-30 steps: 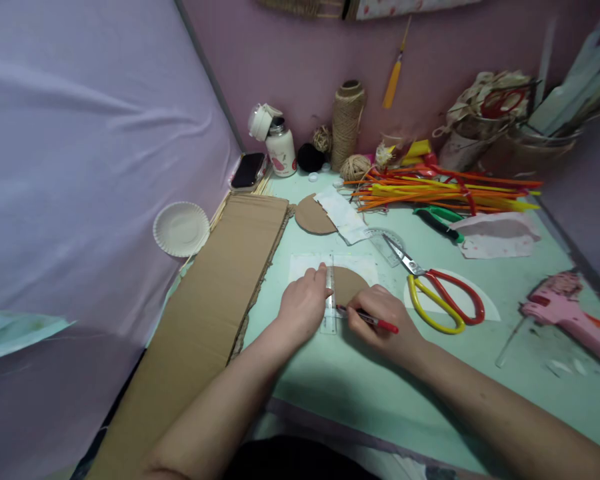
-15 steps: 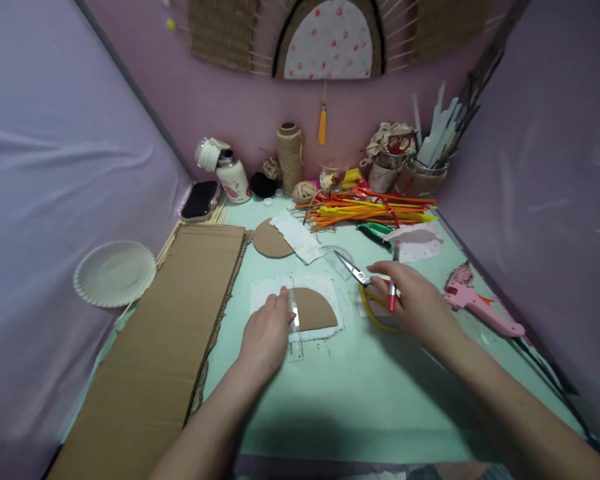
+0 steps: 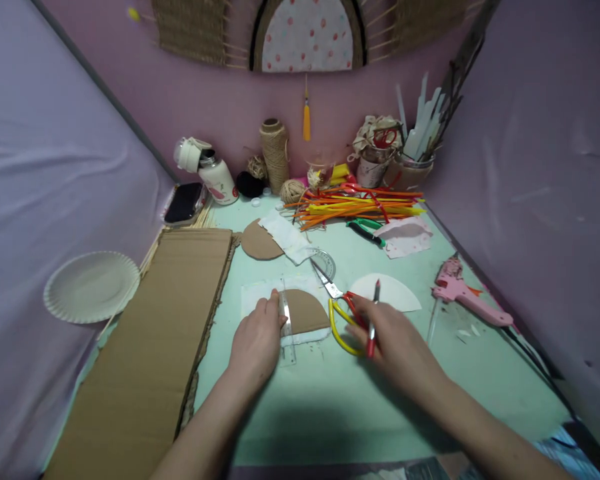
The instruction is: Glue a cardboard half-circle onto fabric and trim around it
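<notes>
Soft, even light comes from above and a little ahead of my hands. My arms throw a broad, dull shadow on the green table point(image 3: 330, 407) just behind my left hand point(image 3: 254, 343) and right hand point(image 3: 397, 340). Close around my grip everything is fairly sharp, though the red pen point(image 3: 375, 307) pinched in my right fingers looks slightly smeared. Farther out from my hands the wide lens bends the walls, and the corners turn dim and soft.

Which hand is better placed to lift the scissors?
Right. The right hand, pen between its fingers, rests on the scissors handles; the left hand pins the ruler on the cardboard half-disc.
</notes>
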`<state>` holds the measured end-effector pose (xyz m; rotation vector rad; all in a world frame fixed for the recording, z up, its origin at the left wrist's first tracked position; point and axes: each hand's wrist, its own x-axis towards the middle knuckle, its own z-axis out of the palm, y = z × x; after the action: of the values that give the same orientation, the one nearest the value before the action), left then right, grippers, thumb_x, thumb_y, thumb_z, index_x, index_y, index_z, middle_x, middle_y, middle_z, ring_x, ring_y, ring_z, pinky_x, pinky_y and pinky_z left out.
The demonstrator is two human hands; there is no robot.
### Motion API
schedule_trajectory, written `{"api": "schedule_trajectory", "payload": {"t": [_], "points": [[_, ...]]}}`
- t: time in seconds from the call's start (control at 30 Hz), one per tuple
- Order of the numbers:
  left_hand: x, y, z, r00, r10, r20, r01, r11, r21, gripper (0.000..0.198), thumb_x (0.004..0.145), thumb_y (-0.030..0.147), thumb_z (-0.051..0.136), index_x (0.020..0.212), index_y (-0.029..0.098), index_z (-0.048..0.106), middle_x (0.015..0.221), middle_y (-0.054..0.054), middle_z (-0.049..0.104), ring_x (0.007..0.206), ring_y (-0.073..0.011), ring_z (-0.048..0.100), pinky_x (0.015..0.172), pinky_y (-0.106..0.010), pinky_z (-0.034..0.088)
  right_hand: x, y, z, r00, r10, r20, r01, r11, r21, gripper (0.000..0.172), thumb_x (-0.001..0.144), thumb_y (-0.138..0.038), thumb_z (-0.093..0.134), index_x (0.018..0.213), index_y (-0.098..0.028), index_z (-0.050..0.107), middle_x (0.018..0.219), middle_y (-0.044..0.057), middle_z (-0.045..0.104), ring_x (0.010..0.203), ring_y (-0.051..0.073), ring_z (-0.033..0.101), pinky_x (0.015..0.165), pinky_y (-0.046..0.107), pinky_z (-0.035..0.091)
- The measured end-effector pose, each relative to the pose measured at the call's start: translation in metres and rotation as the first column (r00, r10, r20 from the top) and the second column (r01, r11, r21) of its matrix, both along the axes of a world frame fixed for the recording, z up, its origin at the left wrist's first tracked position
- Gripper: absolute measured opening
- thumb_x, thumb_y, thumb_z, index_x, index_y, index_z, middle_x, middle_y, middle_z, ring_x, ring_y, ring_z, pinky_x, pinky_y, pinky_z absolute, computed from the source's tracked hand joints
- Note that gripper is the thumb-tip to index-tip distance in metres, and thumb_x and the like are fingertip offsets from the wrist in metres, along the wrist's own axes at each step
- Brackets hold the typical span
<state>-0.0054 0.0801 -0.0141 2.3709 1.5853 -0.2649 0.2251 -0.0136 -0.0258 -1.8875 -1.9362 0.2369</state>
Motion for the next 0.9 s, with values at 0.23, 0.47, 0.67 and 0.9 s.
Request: {"api": "schedule_trajectory", "payload": {"t": [0.23,0.47,0.67,0.9], "points": [[-0.001,0.0,-0.002,1.0,-0.004,0.003,0.004,1.0,0.009,0.051,0.102,0.023,0.038,0.151,0.01,0.03,0.118,-0.015,0.059,0.098,-0.0251,0.064,0.074,-0.032,0.043,0.033,0.033,0.001,0.971,-0.001,0.241,0.01,0.999,-0.038,0.037,0.102,-0.03,0.038,0.13,-0.013,0.055,0.125,0.018,0.069,0.12,0.033,0.056,0.093,0.047,0.039],[0.0,0.001,0.003,1.0,0.013,-0.006,-0.013,0.999,-0.037,0.051,0.103,0.025,0.037,0.151,0.012,0.03,0.119,-0.014,0.059,0.101,-0.0255,0.063,0.076,-0.032,0.042,0.025,0.041,-0.005,0.946,0.039,0.322,-0.004,0.994,-0.111,0.039,0.103,-0.034,0.041,0.13,-0.01,0.055,0.116,0.016,0.074,0.125,0.033,0.053,0.095,0.047,0.032],[-0.001,0.002,0.001,1.0,-0.003,-0.009,0.002,1.0,-0.031,0.051,0.103,0.025,0.037,0.152,0.011,0.029,0.12,-0.015,0.059,0.1,-0.0258,0.063,0.075,-0.033,0.042,0.03,0.064,-0.008,0.948,0.034,0.317,-0.002,0.995,-0.101,0.038,0.098,-0.03,0.047,0.132,-0.011,0.052,0.125,0.02,0.069,0.128,0.033,0.053,0.097,0.049,0.033],[-0.001,0.001,-0.002,1.0,-0.019,-0.007,0.019,1.0,-0.005,0.051,0.103,0.024,0.035,0.151,0.009,0.029,0.12,-0.016,0.058,0.099,-0.0262,0.064,0.075,-0.034,0.044,0.058,0.074,0.003,0.949,-0.208,-0.238,0.257,0.946,0.196,0.021,0.083,-0.032,0.066,0.093,-0.024,0.049,0.104,0.009,0.072,0.093,0.026,0.066,0.08,0.039,0.047]]}}
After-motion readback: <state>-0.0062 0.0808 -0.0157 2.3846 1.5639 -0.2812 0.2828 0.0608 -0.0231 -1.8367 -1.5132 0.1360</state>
